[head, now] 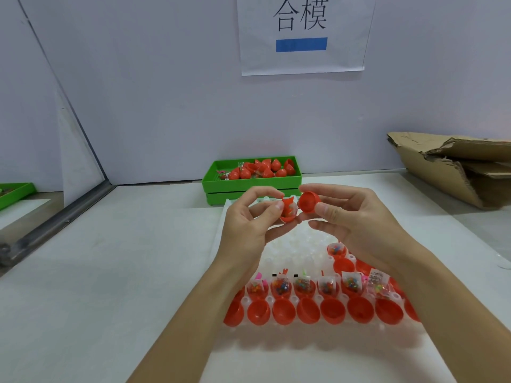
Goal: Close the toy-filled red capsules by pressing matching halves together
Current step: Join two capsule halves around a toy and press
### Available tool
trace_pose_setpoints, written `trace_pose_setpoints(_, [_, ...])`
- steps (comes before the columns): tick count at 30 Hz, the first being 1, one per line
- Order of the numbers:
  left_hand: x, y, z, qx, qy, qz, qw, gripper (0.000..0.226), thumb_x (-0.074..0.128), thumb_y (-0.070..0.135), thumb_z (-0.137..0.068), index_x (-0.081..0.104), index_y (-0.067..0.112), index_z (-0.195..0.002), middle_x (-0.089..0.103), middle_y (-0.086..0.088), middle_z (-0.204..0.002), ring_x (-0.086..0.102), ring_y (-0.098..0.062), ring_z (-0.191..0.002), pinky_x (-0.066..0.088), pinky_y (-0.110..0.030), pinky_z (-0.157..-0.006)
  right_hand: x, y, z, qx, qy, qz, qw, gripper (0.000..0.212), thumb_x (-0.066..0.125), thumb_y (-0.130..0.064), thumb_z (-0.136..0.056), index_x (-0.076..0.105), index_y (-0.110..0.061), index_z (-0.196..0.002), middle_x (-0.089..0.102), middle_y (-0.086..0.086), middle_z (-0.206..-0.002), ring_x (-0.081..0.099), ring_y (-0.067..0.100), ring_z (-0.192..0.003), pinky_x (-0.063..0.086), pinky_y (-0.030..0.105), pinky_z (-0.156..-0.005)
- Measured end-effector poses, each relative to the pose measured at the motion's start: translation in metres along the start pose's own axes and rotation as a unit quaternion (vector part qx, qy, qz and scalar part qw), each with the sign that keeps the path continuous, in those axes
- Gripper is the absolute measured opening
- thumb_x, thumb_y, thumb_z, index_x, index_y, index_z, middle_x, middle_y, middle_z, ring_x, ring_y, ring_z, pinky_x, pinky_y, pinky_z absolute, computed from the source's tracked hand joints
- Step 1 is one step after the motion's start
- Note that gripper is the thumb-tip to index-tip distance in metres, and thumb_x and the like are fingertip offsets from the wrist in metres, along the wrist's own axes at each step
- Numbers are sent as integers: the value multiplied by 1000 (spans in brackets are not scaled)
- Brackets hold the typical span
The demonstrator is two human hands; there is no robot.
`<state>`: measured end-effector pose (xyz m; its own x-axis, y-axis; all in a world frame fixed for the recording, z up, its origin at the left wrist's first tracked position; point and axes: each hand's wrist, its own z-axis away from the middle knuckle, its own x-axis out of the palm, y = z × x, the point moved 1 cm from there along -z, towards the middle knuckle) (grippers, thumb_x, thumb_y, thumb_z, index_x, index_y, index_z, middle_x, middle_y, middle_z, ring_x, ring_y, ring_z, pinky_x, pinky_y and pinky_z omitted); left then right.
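My left hand [249,225] pinches a red capsule half with a toy in it [289,212], held above the white holder tray [318,352]. My right hand [351,219] grips an empty red capsule half [308,201] just to the right of it, a small gap between the two halves. Below my wrists, a row of toy-filled red halves [305,286] stands in the tray. A row of empty red halves [307,310] sits right in front of that one.
A green tray [251,181] with several closed red capsules [262,168] stands at the back by the wall. Flattened cardboard [456,167] lies at the right. Another green tray [13,192] shows at the far left edge. A paper sign [302,34] hangs on the wall.
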<state>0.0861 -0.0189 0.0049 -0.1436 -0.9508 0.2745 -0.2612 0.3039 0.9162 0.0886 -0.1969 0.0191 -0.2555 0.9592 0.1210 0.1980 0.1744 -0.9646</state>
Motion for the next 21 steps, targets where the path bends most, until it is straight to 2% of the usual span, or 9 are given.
trace_pose_setpoints(6, [0,2,0,-31,-16,60,998,16,56,-4,-94,67,7,-91,72,-19,-86,72,-34,-85,60,-34,-74,-3,1,-1,18,0,-61,998,28,68,-15,-76,80,-16,-101,77,15,-102,75,24,-93,57,22,-75])
trace_pose_setpoints(13, [2,1,0,-16,-25,17,999,34,52,-5,-95,77,14,-83,74,-13,-86,74,-26,-80,60,-33,-75,-2,3,-2,18,1,-83,996,25,66,-14,-76,81,-14,-96,77,15,-99,75,24,-88,57,21,-73])
trace_pose_setpoints(18, [2,-2,0,-5,-21,-4,1000,28,55,1,-96,77,15,-87,75,-12,-87,75,-26,-84,60,-32,-77,-2,2,-2,12,11,-77,997,30,66,-13,-76,76,-8,-105,77,16,-100,75,24,-86,57,22,-74])
trace_pose_setpoints(21, [3,-2,0,-1,-18,-2,1000,12,64,12,-90,76,14,-90,75,-13,-88,75,-26,-85,60,-31,-77,-1,0,-1,5,20,-72,997,33,65,-14,-76,74,-7,-107,77,16,-99,75,24,-87,58,21,-73])
